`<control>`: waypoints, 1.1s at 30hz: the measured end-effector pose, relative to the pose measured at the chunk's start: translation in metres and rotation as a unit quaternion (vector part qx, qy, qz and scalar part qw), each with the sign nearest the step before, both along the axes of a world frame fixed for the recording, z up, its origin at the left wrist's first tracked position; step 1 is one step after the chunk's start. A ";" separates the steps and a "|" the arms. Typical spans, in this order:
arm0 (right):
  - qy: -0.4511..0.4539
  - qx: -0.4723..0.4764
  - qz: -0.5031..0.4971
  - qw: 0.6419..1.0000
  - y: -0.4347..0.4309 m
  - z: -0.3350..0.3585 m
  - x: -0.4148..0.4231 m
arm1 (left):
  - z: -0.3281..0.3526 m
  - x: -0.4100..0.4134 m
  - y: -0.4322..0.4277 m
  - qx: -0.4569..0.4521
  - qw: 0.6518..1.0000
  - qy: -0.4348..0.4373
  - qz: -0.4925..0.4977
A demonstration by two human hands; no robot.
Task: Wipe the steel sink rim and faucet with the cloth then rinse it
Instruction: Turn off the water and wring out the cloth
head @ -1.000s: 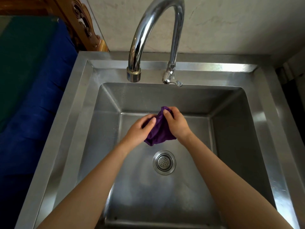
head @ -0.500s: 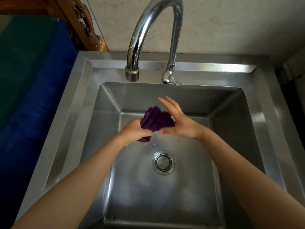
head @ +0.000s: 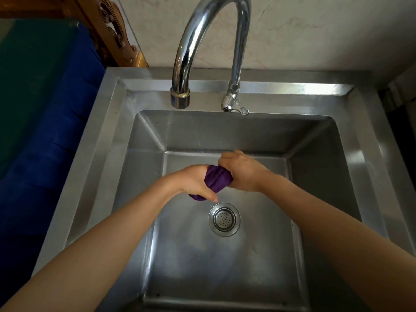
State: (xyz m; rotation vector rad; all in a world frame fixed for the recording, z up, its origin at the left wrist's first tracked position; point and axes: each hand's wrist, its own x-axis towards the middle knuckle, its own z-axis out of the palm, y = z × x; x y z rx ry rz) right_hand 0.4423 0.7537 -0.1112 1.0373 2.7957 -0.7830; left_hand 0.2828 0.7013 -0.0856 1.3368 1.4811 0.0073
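A purple cloth (head: 217,180) is bunched into a tight roll over the middle of the steel sink basin. My left hand (head: 194,182) grips its lower left end and my right hand (head: 242,171) grips its upper right end, both fists closed on it. The steel sink rim (head: 105,136) frames the basin. A tall chrome gooseneck faucet (head: 186,52) rises from the back rim, its spout hanging above the basin's back left; no water runs from it. Its small lever (head: 240,109) sits at the base.
A round steel drain strainer (head: 224,219) lies just below the hands. A blue and green cloth-covered surface (head: 45,109) sits left of the sink, with carved wood (head: 112,30) behind it. A pale wall backs the faucet.
My right hand, open half a second ago, has closed on the cloth. Both hands now squeeze it into a tight roll, slightly lower in the basin.
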 end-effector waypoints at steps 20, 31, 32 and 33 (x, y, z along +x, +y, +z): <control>-0.084 -0.022 -0.031 0.996 0.002 0.010 -0.008 | -0.016 -0.004 0.000 0.126 0.991 0.031 0.036; 0.018 -0.300 -0.094 0.949 0.006 0.002 0.009 | -0.020 -0.023 -0.011 -0.058 0.971 -0.159 0.167; 0.067 -0.351 -0.118 0.927 0.004 0.004 0.011 | -0.023 -0.025 -0.016 -0.083 0.952 -0.211 0.205; 0.118 -0.377 -0.147 0.907 -0.001 0.006 0.010 | -0.025 -0.023 -0.020 -0.100 0.924 -0.267 0.255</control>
